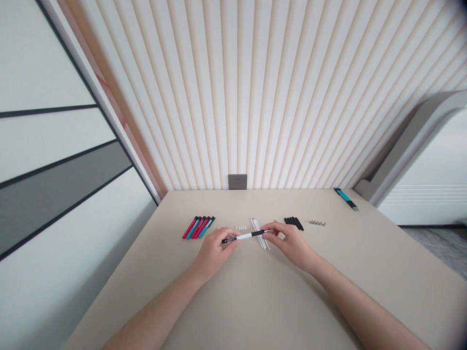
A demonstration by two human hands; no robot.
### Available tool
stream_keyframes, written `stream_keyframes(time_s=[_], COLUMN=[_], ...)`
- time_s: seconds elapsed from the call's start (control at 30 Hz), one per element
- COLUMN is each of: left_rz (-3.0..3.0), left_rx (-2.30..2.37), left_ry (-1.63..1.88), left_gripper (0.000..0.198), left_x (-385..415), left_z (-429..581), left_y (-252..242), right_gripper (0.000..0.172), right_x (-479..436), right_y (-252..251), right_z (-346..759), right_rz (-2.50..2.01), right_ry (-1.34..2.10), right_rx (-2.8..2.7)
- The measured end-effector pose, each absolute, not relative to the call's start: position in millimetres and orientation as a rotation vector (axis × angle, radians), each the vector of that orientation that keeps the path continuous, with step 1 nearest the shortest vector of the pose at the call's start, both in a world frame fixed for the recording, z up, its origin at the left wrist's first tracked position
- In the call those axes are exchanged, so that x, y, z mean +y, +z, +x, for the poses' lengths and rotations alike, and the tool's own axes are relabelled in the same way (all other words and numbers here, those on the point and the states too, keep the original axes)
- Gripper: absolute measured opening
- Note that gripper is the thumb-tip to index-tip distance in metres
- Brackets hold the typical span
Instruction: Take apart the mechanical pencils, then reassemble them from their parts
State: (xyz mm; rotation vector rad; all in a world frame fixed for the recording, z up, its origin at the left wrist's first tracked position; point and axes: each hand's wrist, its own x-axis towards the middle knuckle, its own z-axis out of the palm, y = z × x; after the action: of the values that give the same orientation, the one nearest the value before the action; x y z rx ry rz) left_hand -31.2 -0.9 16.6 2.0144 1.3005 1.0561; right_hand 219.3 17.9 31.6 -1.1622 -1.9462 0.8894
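A ballpoint pen (245, 236) with a white barrel, black grip and black clip end is held level above the table. My left hand (218, 248) pinches its clip end, while the fingers of my right hand (290, 242) close on its metal tip. Just beyond and partly behind the pen lie several thin white refills (257, 226). Small pale springs or similar tiny parts (241, 228) sit in a row near my left fingertips. To the right of the refills is a row of black grips (294, 223), and past them several small metallic tips (317, 223).
Red and teal pen barrels (199, 227) with black ends lie side by side at the left of the beige table (233, 301). Teal-and-black pens (346, 199) rest at the far right corner. A ribbed wall with a grey socket (237, 182) bounds the back.
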Motion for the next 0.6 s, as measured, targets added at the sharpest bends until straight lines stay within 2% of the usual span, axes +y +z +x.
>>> stream_keyframes(time_s=[0.1, 0.2, 0.33, 0.43, 0.6], left_rz=[1.765, 1.677, 1.757, 1.887, 2.052], left_rx=[1.294, 1.243, 1.185, 1.180, 1.187], left_ry=[1.091, 1.080, 0.964, 0.930, 0.995], left_gripper=[0.019, 0.018, 0.016, 0.013, 0.009], left_x=[-1, -1, -4, -7, -4], left_z=[-29, -28, -24, -21, -22], left_y=[19, 19, 21, 22, 22], right_gripper=[0.024, 0.027, 0.031, 0.027, 0.030], right_x=[18, 17, 18, 17, 14], right_y=[31, 32, 31, 30, 33], right_z=[219, 220, 220, 219, 217], right_rz=[-1.175, -1.180, -1.193, -1.156, -0.987], right_ry=[0.918, 0.947, 0.936, 0.953, 1.169], right_rx=[-1.950, -1.950, -1.915, -1.852, -1.743])
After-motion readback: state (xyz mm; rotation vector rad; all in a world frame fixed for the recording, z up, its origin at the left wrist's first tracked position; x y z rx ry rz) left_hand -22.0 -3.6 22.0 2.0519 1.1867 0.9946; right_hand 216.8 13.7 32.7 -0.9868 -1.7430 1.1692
